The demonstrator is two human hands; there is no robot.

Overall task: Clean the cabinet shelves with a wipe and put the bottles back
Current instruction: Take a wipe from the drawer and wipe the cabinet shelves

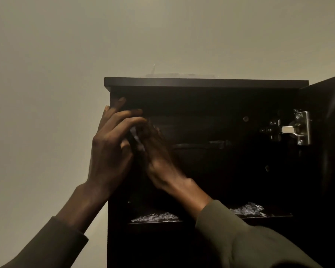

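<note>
A dark wooden cabinet (pixel 205 83) stands open against a pale wall. My left hand (pixel 110 144) is raised at the cabinet's left front edge, fingers spread and loosely bent. My right hand (pixel 155 151) reaches into the upper compartment just beside it, blurred by motion. A small white wipe (pixel 136 137) shows between the two hands; which hand holds it is unclear. The shelf below (pixel 259 217) carries pale, speckled patches. No bottles show in the dim interior.
The cabinet door (pixel 325 151) hangs open at the right on a metal hinge (pixel 300 128). Something thin and pale lies on the cabinet top (pixel 180 75). Bare wall fills the left and top of the view.
</note>
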